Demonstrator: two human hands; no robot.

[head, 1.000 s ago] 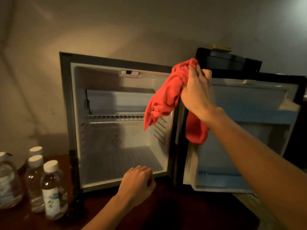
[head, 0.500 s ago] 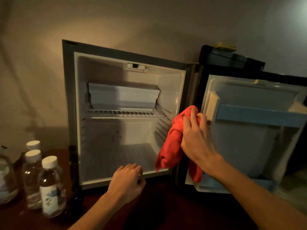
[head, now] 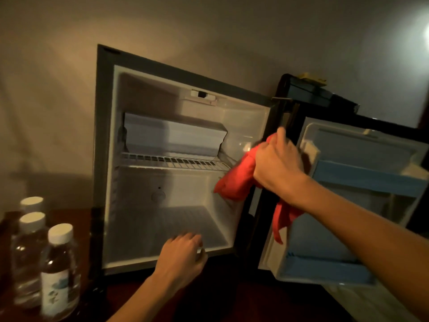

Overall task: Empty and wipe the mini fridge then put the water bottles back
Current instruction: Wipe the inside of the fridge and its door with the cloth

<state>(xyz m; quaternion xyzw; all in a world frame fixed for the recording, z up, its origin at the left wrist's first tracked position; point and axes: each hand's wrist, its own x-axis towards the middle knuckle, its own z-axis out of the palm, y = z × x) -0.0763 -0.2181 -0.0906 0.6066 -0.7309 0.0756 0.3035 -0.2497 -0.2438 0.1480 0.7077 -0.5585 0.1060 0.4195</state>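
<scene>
At the right front edge of the mini fridge (head: 176, 140), beside the hinge where the open door (head: 362, 205) meets the cabinet, my right hand (head: 278, 168) is clutching a red cloth (head: 241, 180), fingers wrapped tight around the bunched fabric. One fold of the cloth is spilling leftward into the fridge's mouth, level with the wire shelf (head: 171, 160), and a thinner tail is dangling below my wrist in front of the door's inner lining. My left hand (head: 183, 254) is resting on the fridge's bottom front lip, fingers curled loosely over the edge and closing on nothing; it is simply bracing there.

The fridge is standing empty: the wire shelf is bare, the white freezer box (head: 174, 133) is sitting above it against the back wall, and the floor of the cabinet is showing its ribbed surface. The door is hanging wide open to the right of the fridge, its blue rails (head: 369, 180) holding nothing.

The water bottles (head: 44, 259) are waiting to the left of the fridge on the dark wooden surface (head: 232, 303), three white caps visible, grouped close together, upright. The nearest one is showing a pale label.
</scene>
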